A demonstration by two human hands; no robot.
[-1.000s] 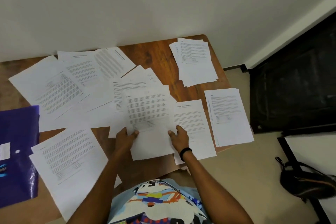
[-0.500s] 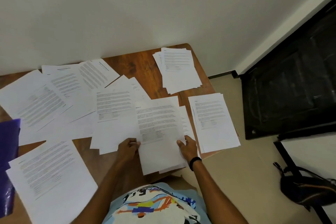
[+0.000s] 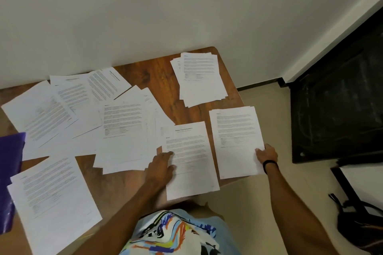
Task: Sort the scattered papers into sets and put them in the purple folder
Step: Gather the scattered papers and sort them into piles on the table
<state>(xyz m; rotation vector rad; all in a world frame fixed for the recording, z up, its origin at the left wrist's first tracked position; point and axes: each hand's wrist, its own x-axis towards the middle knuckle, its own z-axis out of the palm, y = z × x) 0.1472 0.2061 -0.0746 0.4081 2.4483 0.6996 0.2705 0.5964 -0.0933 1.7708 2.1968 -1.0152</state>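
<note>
Wooden table (image 3: 161,80) against white wall (image 3: 145,6); black bag (image 3: 360,225) on beige floor (image 3: 259,203).

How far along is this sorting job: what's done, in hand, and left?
Done: two neat sets lie at the right of the table, a far stack and a near stack. In hand: the right hand grips the near stack's edge; the left hand rests flat on a titled sheet. Left: loose papers overlap across the middle and left, and the purple folder at the left edge shows no set filed.

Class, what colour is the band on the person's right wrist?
Black: the thin wristband shows best in head view.
</note>
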